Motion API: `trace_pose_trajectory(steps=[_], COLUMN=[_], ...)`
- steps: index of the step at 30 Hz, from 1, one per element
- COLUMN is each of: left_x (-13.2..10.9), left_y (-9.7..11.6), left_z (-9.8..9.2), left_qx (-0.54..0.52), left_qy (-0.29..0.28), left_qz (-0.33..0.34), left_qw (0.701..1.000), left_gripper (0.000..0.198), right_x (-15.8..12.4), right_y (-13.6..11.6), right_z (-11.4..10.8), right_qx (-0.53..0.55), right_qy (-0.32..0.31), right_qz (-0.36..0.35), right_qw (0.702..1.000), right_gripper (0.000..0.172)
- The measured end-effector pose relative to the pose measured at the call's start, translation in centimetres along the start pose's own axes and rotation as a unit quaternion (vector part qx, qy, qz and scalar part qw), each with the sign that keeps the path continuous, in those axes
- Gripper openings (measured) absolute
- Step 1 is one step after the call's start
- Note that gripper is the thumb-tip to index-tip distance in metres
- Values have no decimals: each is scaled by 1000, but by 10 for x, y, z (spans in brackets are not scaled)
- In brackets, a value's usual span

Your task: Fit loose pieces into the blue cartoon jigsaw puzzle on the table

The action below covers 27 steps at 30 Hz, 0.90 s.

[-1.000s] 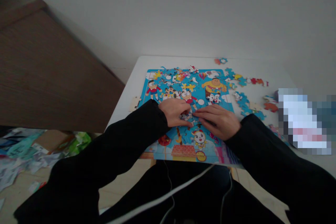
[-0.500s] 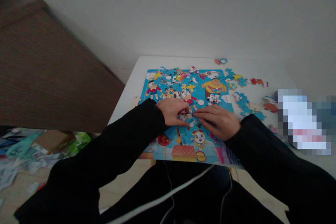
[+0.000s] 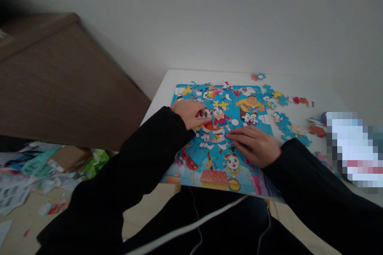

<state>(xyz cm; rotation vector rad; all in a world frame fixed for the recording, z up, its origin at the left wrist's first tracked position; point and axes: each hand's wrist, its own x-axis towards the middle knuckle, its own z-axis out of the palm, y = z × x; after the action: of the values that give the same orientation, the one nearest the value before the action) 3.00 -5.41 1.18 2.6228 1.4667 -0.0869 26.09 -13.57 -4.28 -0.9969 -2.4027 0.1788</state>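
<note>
A cartoon jigsaw puzzle (image 3: 220, 159), mostly blue, lies largely assembled in front of me. My left hand (image 3: 189, 114) rests over its left-centre part, fingers bent and thumb apart from them; what lies under the palm is hidden. Beside its fingertips is the printed figure in a red shirt. My right hand (image 3: 257, 143) lies low over the right side, fingers stretched out, the tips touching the puzzle near the white round shape at its middle. A loose black-and-white piece (image 3: 249, 118) sits on the puzzle above my right hand.
Loose puzzle pieces (image 3: 285, 127) are scattered over the right of the white table (image 3: 163, 91), with others along the puzzle's top edge. A blurred-out bright object (image 3: 353, 147) stands at far right. A brown cabinet (image 3: 72, 87) is at left; bags and papers (image 3: 44, 171) litter the floor. A white cable (image 3: 185, 227) crosses my lap.
My left hand has moved up and left off the middle, uncovering the red and white picture there. My right hand stays by the same spot. The whole view has shifted slightly.
</note>
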Motion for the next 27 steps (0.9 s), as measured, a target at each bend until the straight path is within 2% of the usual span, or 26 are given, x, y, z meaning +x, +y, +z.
trace_pose_trajectory(steps=[3, 7, 10, 12, 15, 19, 22, 25, 27], left_x=[8, 17, 19, 19, 21, 25, 21, 12, 7], left_y=[-31, -56, -56, -52, -49, -53, -61, -68, -72], left_z=[5, 20, 29, 33, 39, 49, 49, 40, 34], left_qx=[3, -37, -68, -82, -91, -96, -113, -139, -140], left_qy=[81, 83, 47, 35, 49, 78, 65, 33, 21], left_qz=[-19, -2, -13, -19, -20, -16, 11, 70, 90], left_qw=[997, 996, 996, 996, 994, 992, 991, 987, 986], left_gripper=[42, 68, 74, 75, 72, 67, 77, 98, 101], right_x=[0, 1, 2, 4, 11, 26, 37, 46, 52], right_y=[-1, -2, -1, 0, 0, 1, 5, 9, 10], right_z=[0, -3, -9, -14, -18, -14, -7, -2, 0], right_qx=[7, 46, 132, 217, 309, 319, 273, 153, 46], right_qy=[8, 30, 5, -32, -76, -106, -93, -97, -120], right_qz=[15, 74, 150, 199, 228, 282, 289, 220, 176], right_qw=[1000, 996, 980, 955, 920, 898, 913, 959, 976], right_gripper=[27, 27, 28, 35, 51, 59, 62, 71, 75])
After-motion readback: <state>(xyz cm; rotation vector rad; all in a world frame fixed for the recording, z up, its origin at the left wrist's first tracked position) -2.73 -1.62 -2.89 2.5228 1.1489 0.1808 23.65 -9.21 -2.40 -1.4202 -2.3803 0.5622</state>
